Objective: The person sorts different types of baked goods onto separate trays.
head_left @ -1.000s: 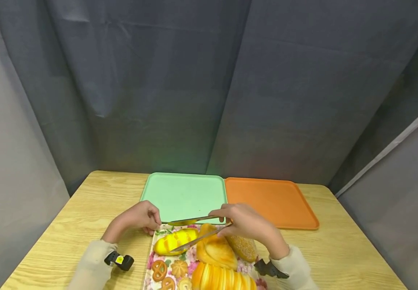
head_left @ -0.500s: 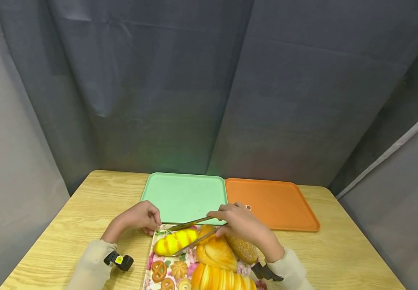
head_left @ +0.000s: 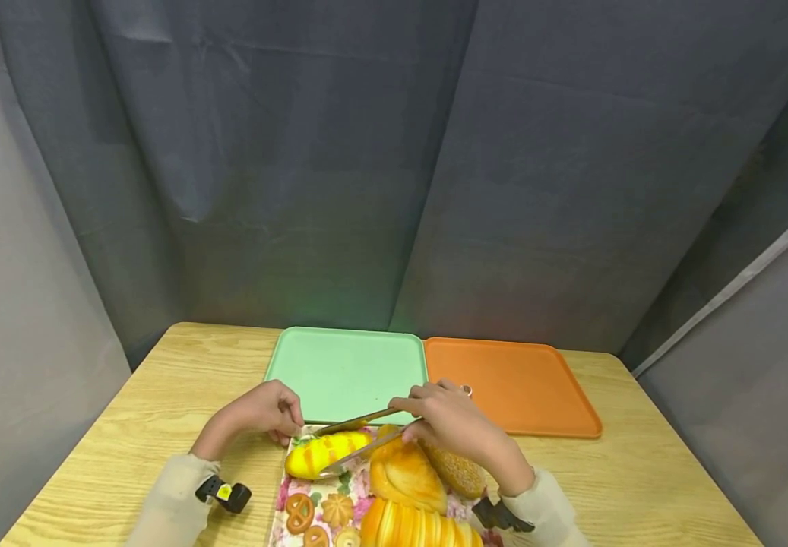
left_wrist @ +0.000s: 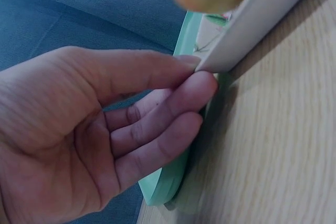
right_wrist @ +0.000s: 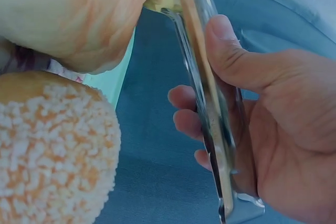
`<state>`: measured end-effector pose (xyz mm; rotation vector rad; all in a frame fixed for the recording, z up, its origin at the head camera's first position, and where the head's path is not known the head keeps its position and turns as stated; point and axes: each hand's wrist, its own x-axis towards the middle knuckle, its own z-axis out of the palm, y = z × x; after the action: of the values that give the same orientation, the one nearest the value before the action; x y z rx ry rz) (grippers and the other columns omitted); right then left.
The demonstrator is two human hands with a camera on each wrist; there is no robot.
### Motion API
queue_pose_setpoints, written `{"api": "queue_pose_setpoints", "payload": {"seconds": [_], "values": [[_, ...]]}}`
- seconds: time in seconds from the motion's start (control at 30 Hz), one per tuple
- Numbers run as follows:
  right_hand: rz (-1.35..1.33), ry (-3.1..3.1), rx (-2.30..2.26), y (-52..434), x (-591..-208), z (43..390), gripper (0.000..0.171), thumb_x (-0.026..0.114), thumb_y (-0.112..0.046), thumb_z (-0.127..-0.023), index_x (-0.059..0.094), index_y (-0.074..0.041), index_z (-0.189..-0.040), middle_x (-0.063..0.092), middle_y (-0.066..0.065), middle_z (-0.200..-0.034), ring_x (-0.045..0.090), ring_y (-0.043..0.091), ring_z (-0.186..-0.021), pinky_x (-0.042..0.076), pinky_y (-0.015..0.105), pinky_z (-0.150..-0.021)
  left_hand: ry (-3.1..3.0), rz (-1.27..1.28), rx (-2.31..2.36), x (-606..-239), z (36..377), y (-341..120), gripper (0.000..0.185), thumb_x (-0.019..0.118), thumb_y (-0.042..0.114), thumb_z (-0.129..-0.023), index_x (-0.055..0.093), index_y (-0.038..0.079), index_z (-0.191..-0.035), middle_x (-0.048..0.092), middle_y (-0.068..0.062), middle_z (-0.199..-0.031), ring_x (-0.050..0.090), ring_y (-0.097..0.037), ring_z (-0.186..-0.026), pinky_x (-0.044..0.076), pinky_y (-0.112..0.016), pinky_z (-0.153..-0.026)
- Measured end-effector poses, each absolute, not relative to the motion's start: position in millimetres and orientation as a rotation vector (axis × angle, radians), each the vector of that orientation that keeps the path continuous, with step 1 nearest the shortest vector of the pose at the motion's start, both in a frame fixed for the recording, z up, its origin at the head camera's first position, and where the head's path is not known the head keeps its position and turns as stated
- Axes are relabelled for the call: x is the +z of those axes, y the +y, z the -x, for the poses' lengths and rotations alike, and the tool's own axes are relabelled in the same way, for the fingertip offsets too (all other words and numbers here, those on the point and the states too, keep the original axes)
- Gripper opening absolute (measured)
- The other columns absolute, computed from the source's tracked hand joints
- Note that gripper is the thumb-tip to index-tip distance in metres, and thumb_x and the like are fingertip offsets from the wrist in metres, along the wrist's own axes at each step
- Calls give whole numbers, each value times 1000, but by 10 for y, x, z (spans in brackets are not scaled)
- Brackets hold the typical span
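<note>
Right hand [head_left: 458, 425] grip: fingers and thumb curled round the metal tongs [head_left: 356, 439], whose two arms stand slightly apart on either side of the yellow striped bread [head_left: 325, 453]. Left hand [head_left: 260, 410] grip: thumb and fingertips [left_wrist: 202, 85] pinch the far left corner of the floral tray [head_left: 283, 486]. On this tray, nearest the person, lie a sliced loaf [head_left: 414, 528] and small pretzel-shaped biscuits [head_left: 299, 513]; further in lie the yellow striped bread at the left, a golden bun [head_left: 403, 475] in the middle and a sesame-coated roll [head_left: 458, 471] at the right, just beside the right hand. Beyond the floral tray, a green tray [head_left: 349, 368] and an orange tray [head_left: 517, 384] sit side by side on the wooden desk [head_left: 127, 425]. Grey curtain [head_left: 394, 167] stands behind
</note>
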<state>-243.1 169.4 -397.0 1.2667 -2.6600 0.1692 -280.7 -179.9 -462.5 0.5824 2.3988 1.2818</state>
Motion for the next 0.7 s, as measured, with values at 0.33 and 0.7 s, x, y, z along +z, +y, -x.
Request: {"api": "queue_pose_setpoints", "payload": {"seconds": [0.33, 0.7], "values": [[-1159, -2584, 218, 1848, -3845, 2457, 44, 73, -38, -84, 72, -20, -124, 69, -6, -91, 55, 7, -73, 46, 37, -79, 2389, -589, 1284, -4662, 2797, -1825, 6, 69, -7, -82, 71, -1, -80, 72, -11, -68, 68, -19, -57, 57, -33, -57], [-878, -2554, 166, 2293, -3663, 2559, 46, 78, -33, -82, 73, -17, -125, 71, -2, -93, 64, 16, -79, 51, 51, -89, 2347, -604, 1320, -4653, 2790, -1853, 6, 75, 1, -87, 73, -5, -85, 73, -16, -70, 69, -18, -59, 59, -34, -59]]}}
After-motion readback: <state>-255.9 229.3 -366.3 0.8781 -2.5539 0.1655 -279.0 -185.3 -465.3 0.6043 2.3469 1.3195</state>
